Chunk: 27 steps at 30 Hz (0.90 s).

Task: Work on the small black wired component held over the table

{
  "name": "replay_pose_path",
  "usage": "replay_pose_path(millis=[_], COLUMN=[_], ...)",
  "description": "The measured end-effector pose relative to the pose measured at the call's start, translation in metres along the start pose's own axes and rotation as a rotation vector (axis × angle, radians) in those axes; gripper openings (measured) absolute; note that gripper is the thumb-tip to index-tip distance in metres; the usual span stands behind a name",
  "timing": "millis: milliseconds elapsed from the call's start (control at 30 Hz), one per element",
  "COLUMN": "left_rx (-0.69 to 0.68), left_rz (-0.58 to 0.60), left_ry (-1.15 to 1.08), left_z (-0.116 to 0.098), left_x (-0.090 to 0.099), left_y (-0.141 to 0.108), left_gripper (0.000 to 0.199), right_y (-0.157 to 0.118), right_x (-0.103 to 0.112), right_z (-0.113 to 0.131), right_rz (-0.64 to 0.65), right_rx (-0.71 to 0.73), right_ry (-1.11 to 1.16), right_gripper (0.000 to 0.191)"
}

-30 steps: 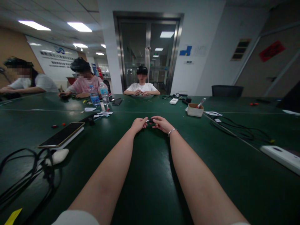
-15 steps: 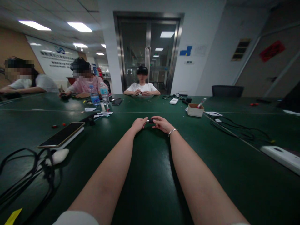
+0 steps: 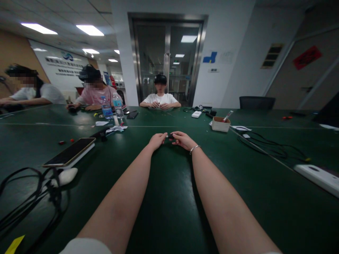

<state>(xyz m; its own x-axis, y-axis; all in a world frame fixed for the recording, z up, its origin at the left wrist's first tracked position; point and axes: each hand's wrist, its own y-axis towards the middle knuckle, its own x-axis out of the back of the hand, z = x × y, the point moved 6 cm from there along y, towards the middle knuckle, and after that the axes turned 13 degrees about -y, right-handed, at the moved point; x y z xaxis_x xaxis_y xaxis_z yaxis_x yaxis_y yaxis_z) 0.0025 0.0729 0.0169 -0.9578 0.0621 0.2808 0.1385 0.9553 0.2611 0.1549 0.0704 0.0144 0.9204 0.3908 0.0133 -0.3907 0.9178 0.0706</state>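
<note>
Green table (image 3: 165, 183) spans my remote feed. Over its middle, left hand (image 3: 158, 140) and right hand (image 3: 184, 140) face each other; contact with the surface I can't confirm from here. Small dark piece (image 3: 171, 136) held between them, long axis seemingly crosswise, hand to hand. Right fingertips pinch the dark body, which lies nearer that side; left thumb and forefinger look closed on its pale end.

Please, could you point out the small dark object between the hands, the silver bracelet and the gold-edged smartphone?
Small dark object (image 3: 170, 136): head view, its visible middle.
Silver bracelet (image 3: 194, 148): head view, its band.
Gold-edged smartphone (image 3: 71, 151): head view, its dark screen.
</note>
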Motion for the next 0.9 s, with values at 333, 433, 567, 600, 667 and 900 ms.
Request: replay_pose_path(millis=[333, 433, 567, 600, 667, 900], left_rx=[0.017, 0.034, 0.051, 0.045, 0.039, 0.04], left_rz=[0.017, -0.017, -0.041, -0.043, -0.048, -0.022], left_ry=[-0.242, -0.271, -0.284, -0.276, -0.27, -0.275], left_z=[-0.001, -0.003, -0.006, -0.007, -0.007, -0.005], left_x=[-0.004, -0.003, -0.004, -0.004, -0.004, -0.005], left_y=[-0.001, -0.002, -0.004, -0.004, -0.004, -0.003], left_gripper=[0.03, 0.021, 0.021, 0.021, 0.022, 0.018], right_y=[0.0, 0.0, 0.001, 0.001, 0.001, 0.001], right_x=[0.001, 0.001, 0.001, 0.001, 0.002, 0.0], right_z=[-0.001, -0.001, -0.001, -0.002, -0.002, -0.001], right_rz=[-0.041, -0.051, -0.045, -0.043, -0.044, -0.032], right_rx=[-0.036, -0.037, -0.031, -0.03, -0.029, -0.04], right_ry=[-0.028, -0.029, -0.03, -0.031, -0.03, -0.041], right_gripper=[0.006, 0.006, 0.006, 0.005, 0.005, 0.005])
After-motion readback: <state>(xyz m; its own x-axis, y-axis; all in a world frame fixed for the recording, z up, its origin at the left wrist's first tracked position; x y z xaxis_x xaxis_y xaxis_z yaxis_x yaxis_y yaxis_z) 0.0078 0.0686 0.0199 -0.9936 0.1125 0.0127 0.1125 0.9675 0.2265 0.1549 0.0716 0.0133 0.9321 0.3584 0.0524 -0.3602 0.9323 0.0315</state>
